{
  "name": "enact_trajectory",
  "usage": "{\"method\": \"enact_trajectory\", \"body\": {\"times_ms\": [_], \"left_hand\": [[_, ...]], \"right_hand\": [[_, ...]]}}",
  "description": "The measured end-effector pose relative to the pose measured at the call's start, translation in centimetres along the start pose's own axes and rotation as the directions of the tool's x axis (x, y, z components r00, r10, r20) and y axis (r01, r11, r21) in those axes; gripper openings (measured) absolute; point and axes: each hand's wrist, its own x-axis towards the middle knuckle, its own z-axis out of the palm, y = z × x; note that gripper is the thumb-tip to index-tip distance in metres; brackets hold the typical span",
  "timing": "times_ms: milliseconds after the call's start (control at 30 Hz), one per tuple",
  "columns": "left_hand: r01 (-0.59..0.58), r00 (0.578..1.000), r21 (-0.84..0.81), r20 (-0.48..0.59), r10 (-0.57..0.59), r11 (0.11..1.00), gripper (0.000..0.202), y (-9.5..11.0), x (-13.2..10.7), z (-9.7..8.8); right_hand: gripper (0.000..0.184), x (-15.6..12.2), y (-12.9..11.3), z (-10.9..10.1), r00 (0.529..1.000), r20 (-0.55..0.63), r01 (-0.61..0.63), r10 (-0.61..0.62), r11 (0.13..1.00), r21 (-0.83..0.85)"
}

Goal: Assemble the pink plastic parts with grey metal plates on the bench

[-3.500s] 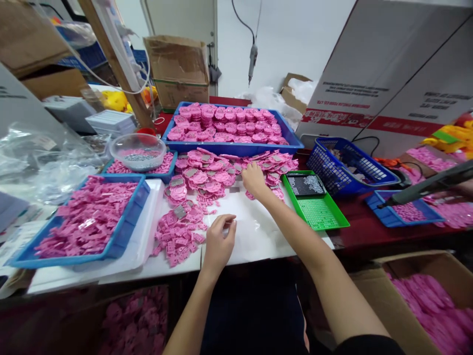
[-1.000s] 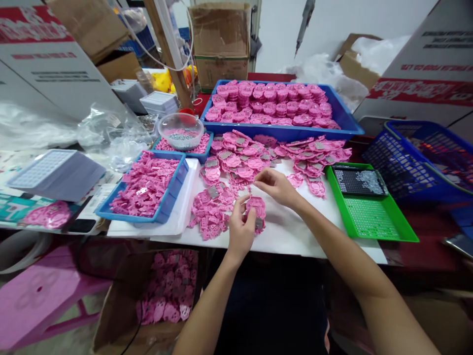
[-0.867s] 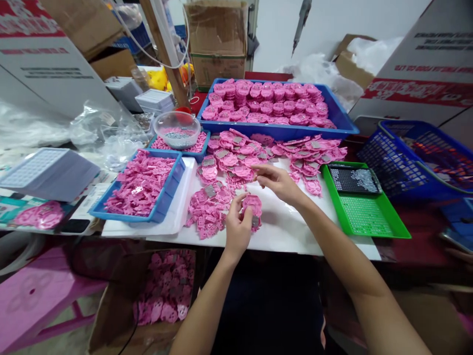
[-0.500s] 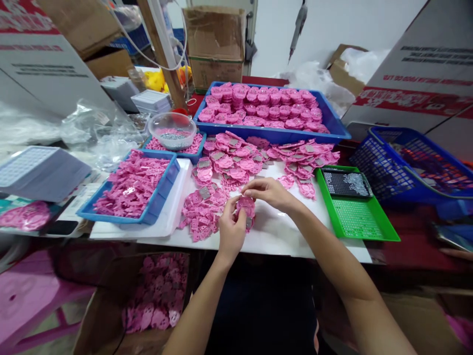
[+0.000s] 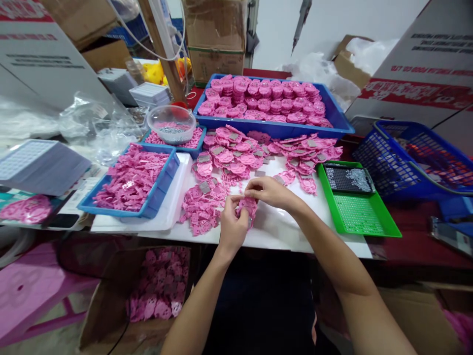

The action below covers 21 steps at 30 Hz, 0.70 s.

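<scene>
Over the white table board (image 5: pixel 284 231), my left hand (image 5: pixel 233 224) is closed on a pink plastic part (image 5: pixel 248 206) with a scalloped outline. The fingertips of my right hand (image 5: pixel 268 191) are pinched together at the top edge of that same part. Whether they hold a smaller piece there is hidden. Left of my hands lies a heap of small pink pieces (image 5: pixel 201 204). Behind them spreads a pile of larger pink parts (image 5: pixel 236 153), some with grey plates on them. More pink parts (image 5: pixel 308 150) lie to the right of that pile.
A blue tray (image 5: pixel 148 209) of pink pieces stands left, with a clear bowl (image 5: pixel 172 123) of small metal bits behind it. At the back is a large blue bin (image 5: pixel 266 129) of stacked parts. A green tray (image 5: pixel 391 229) and a blue basket (image 5: pixel 384 148) stand right. An electric screwdriver (image 5: pixel 302 22) hangs above.
The view has shifted slightly. Both hands stay together at the pink part, which has turned a little between them; my right fingers are still at its top edge.
</scene>
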Motion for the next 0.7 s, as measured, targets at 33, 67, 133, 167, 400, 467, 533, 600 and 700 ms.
{"method": "enact_trajectory", "body": {"times_ms": [33,67,133,167,400,467,533,600,700], "left_hand": [[0.009,1.000,-0.012,-0.008,-0.009,1.000,0.026,0.0,-0.1,0.0],[0.016,1.000,-0.024,-0.011,-0.016,1.000,0.030,0.0,-0.2,0.0],[0.019,1.000,-0.037,0.002,-0.019,0.999,0.033,0.1,-0.3,0.0],[0.015,1.000,-0.038,0.012,-0.015,0.999,0.033,0.2,-0.4,-0.1],[-0.003,0.999,-0.061,0.052,0.006,0.998,0.031,0.3,-0.3,-0.4],[-0.005,0.999,-0.118,0.034,0.009,0.993,0.034,0.1,-0.1,-0.4],[-0.012,1.000,-0.178,0.022,0.016,0.984,0.036,0.1,-0.1,-0.3],[-0.014,0.999,-0.247,0.026,0.021,0.969,0.038,0.3,-0.2,-0.3],[0.015,0.995,-0.340,0.100,0.020,0.940,0.037,0.9,-0.5,-0.5]], "right_hand": [[0.022,0.0,-0.1,-0.2,0.999,0.034,-0.016,0.016,1.000,0.001],[0.022,-0.1,-0.3,-0.3,0.997,0.072,-0.032,0.032,0.999,0.010],[0.022,-0.2,-0.4,-0.6,0.989,0.137,-0.055,0.050,0.998,0.030],[0.022,-0.2,-0.4,-0.7,0.985,0.163,-0.057,0.051,0.998,0.032],[0.023,-0.2,-0.4,-0.8,0.982,0.190,0.011,-0.009,1.000,-0.011],[0.028,-0.3,-0.8,-0.9,0.984,0.179,0.029,-0.026,0.999,-0.013],[0.035,-0.5,-1.0,-1.2,0.982,0.185,0.037,-0.036,0.999,-0.003],[0.042,-0.5,-0.9,-1.3,0.979,0.199,0.030,-0.041,0.998,0.056],[0.053,0.2,0.1,-0.8,0.986,0.167,-0.028,-0.016,0.966,0.256]]}}
